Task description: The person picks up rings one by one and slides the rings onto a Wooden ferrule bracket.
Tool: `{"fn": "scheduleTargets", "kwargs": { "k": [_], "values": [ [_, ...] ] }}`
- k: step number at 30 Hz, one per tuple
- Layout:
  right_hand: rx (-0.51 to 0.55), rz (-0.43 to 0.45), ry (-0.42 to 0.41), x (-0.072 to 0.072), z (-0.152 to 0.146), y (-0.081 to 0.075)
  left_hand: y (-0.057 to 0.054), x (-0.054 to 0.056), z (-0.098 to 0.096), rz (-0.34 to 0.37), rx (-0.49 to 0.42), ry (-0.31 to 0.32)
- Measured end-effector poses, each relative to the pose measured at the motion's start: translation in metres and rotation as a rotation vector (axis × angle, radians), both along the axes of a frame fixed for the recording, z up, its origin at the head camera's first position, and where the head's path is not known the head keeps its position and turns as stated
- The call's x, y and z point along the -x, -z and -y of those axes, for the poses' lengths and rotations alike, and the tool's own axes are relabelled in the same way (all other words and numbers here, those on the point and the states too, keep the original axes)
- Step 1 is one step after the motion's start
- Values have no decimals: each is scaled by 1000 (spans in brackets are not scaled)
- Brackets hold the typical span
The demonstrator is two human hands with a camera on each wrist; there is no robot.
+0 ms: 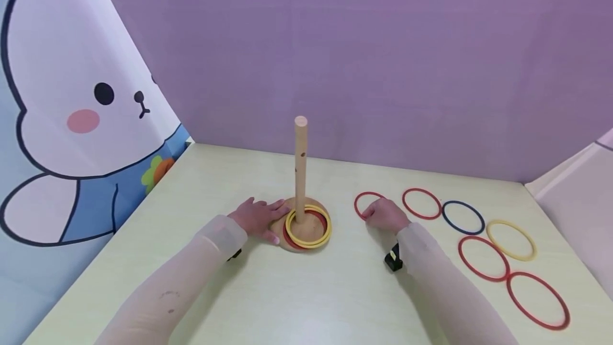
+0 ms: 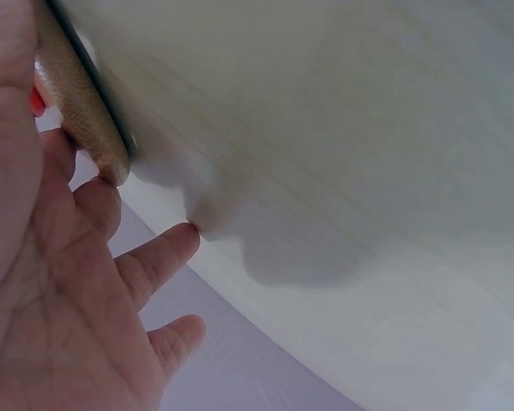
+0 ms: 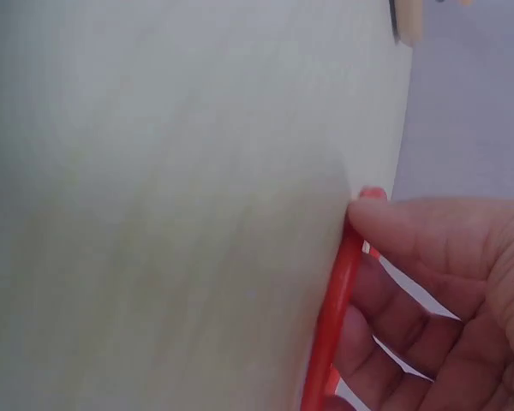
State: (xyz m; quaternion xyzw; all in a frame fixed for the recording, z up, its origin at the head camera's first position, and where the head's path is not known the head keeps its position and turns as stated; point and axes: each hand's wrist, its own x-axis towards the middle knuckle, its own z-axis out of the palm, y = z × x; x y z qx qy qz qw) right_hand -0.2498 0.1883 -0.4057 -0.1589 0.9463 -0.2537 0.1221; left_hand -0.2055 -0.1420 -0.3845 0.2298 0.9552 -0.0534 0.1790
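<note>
A wooden post (image 1: 300, 169) stands upright on a round wooden base (image 1: 308, 229). Yellow rings (image 1: 329, 232) lie around its foot, with red showing beneath them. My left hand (image 1: 257, 218) rests with spread fingers against the left side of this base; in the left wrist view, its fingers touch the base's rounded edge (image 2: 90, 120). Right of the stand, my right hand (image 1: 387, 215) pinches a red ring (image 1: 355, 205) at its near edge. The right wrist view has the thumb and fingers on the red ring (image 3: 332, 317), which is at the tabletop.
On the right side of the pale table (image 1: 306, 292) lie several loose rings: a red ring (image 1: 404, 200), a blue ring (image 1: 445, 216), a yellow ring (image 1: 531, 244) and two more red ones. A purple cloth wall (image 1: 335, 57) rises behind the table's far edge.
</note>
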Motion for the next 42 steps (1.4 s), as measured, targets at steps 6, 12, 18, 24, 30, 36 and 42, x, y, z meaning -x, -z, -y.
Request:
{"fn": "scheduleTargets", "kwargs": {
  "k": [6,12,18,24,30,36,42],
  "values": [
    [-16,37,-54,-14,7,-5,1,0,2,-13,2,3],
    [-40,104,-90,-35,12,-10,0,0,1,-6,2,5],
    [-41,126,-147,-50,13,-12,-1,0,1,-7,6,6],
    [2,121,-249,-55,8,-15,0,0,1,-4,-1,1],
    [78,85,-226,-51,-5,-23,-2,0,-1,0,2,4],
    [128,33,-144,-51,-25,-21,-1,-1,-2,9,-10,-9],
    [239,96,-17,-50,-39,-20,0,0,-1,-4,-5,-4]
  ]
}}
